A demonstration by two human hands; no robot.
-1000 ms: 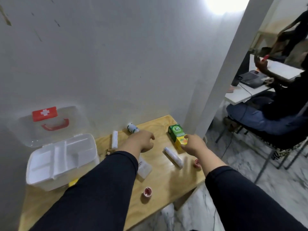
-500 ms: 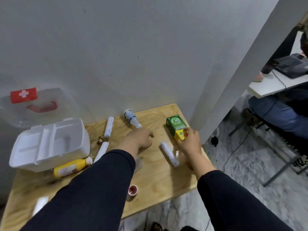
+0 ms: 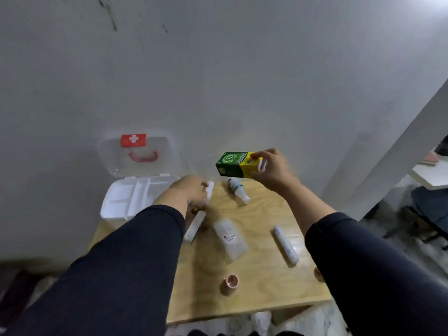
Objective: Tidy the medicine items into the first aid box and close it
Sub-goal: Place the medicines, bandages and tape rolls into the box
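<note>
My right hand [image 3: 274, 172] holds a green and yellow medicine carton [image 3: 234, 164] in the air above the back of the wooden table [image 3: 257, 297]. The white first aid box [image 3: 114, 209] stands open at the table's back left, its clear lid [image 3: 167, 154] with the red cross leaning on the wall. My left hand [image 3: 190, 191] is by the box, fingers curled at a white bandage roll [image 3: 210, 191]; blur hides whether it grips it. A second roll [image 3: 194, 226] lies just under that wrist.
On the table lie a small white bottle [image 3: 238, 190], a clear plastic packet [image 3: 230, 238], another white roll [image 3: 285, 244] and a pink tape roll [image 3: 231, 281]. A wall runs behind, a pillar [image 3: 388, 166] and another desk stand to the right.
My right hand has lifted the carton off the table and carried it up and left. My left hand has moved back towards the bandage roll by the box.
</note>
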